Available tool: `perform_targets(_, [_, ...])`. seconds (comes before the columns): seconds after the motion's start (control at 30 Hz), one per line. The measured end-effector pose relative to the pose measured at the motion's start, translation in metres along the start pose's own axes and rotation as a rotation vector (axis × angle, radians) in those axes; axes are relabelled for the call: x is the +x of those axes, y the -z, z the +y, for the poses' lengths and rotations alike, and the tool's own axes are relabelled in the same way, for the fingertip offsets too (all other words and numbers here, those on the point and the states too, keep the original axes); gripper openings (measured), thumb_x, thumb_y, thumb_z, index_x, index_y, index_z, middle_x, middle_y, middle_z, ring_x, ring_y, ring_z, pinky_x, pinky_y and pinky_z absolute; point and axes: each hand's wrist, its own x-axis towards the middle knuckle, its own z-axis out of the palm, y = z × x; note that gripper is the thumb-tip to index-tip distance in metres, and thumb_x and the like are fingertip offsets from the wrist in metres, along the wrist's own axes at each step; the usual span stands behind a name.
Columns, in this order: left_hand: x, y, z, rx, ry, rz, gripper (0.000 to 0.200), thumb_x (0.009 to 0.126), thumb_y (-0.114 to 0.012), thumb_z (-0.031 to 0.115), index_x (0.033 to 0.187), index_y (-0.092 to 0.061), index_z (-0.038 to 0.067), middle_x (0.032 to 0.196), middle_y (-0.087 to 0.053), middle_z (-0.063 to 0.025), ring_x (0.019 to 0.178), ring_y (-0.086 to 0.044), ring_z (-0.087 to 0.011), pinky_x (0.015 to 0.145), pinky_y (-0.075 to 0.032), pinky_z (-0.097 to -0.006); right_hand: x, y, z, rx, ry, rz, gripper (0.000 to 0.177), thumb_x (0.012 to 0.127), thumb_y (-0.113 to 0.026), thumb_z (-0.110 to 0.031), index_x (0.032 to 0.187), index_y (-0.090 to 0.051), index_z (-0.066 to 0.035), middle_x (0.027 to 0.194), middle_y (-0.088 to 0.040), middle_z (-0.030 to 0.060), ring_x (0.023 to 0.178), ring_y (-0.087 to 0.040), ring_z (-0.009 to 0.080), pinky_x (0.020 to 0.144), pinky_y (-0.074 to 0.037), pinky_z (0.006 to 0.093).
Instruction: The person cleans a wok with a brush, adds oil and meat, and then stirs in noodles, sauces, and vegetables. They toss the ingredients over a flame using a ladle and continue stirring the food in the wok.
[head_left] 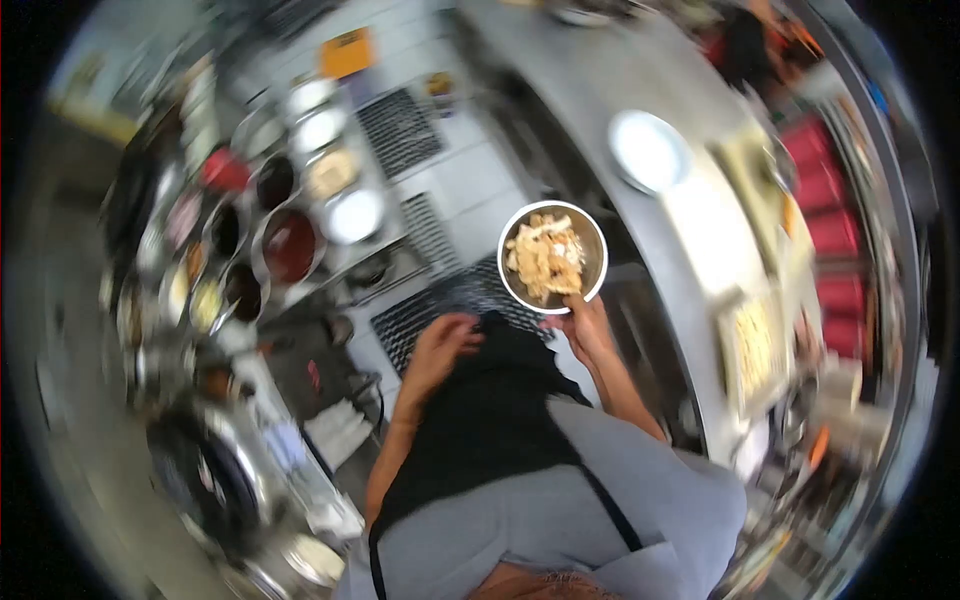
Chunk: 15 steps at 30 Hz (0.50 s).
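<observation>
1. Steel bowl (593, 248) of pale, chunky food (545, 255): ahead of the torso, just beside the steel counter (575, 80) edge in view; round, no long axis.
2. Right hand (588, 328) nearer, gripping the near rim, thumb uppermost.
3. Left hand (440, 350) apart from bowl, blurred; fingers loosely spread, nothing visible in it.

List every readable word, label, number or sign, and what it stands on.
None can be read.
Orange card, upper left: dark marks, too blurred.
Dark surface by the white cloth: red mark, too blurred.
Metal bowl in the right hand: no lettering visible.
</observation>
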Motion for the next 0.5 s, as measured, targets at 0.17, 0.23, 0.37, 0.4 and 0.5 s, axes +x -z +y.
perform_targets(0.17, [-0.034, 0.043, -0.014, -0.309, -0.151, 0.268, 0.030, 0.095, -0.055, 0.016, 0.118, -0.044, -0.001, 0.107, -0.058, -0.0112, 0.088, -0.065, -0.0196, 0.070, -0.057, -0.0301, -0.008, -0.091, 0.045, -0.304, -0.195, -0.501, 0.034, 0.088, -0.039, -0.002, 0.121, -0.041, 0.007, 0.096, -0.060, 0.0180, 0.061, -0.060, 0.0197, 0.057, -0.058, 0.0342])
perform_targets(0.23, [-0.058, 0.061, -0.026, -0.355, -0.232, 0.421, 0.020, 0.094, -0.052, 0.009, 0.110, -0.044, 0.000, 0.099, -0.060, -0.0114, 0.076, -0.065, -0.0166, 0.058, -0.059, -0.0258, -0.018, -0.121, 0.059, -0.409, -0.299, -0.577, 0.037, 0.088, -0.039, -0.002, 0.124, -0.039, 0.007, 0.101, -0.060, 0.0183, 0.066, -0.062, 0.0197, 0.057, -0.058, 0.0340])
perform_targets(0.37, [-0.126, 0.100, -0.018, -0.423, -0.285, 0.714, 0.022, 0.089, -0.051, 0.003, 0.110, -0.046, -0.001, 0.088, -0.062, -0.0108, 0.061, -0.065, -0.0167, 0.050, -0.057, -0.0271, -0.049, -0.205, 0.081, -0.620, -0.248, -0.826, 0.034, 0.092, -0.045, -0.006, 0.124, -0.042, 0.005, 0.105, -0.060, 0.0154, 0.082, -0.063, 0.0201, 0.062, -0.057, 0.0334])
perform_targets(0.4, [-0.148, 0.113, -0.015, -0.495, -0.301, 0.772, 0.023, 0.087, -0.051, 0.002, 0.109, -0.048, -0.001, 0.086, -0.063, -0.0110, 0.060, -0.065, -0.0173, 0.048, -0.057, -0.0274, -0.050, -0.221, 0.086, -0.653, -0.269, -0.882, 0.034, 0.092, -0.045, -0.006, 0.124, -0.042, 0.005, 0.105, -0.060, 0.0154, 0.082, -0.063, 0.0201, 0.062, -0.057, 0.0334])
perform_targets(0.5, [-0.235, 0.150, 0.013, -0.610, -0.352, 0.951, 0.025, 0.082, -0.050, -0.002, 0.106, -0.054, 0.001, 0.083, -0.065, -0.0123, 0.056, -0.065, -0.0192, 0.045, -0.057, -0.0285, -0.059, -0.271, 0.097, -0.711, -0.169, -1.425, 0.049, 0.091, -0.058, -0.009, 0.134, -0.038, 0.005, 0.106, -0.061, 0.0128, 0.092, -0.061, 0.0192, 0.079, -0.052, 0.0316])
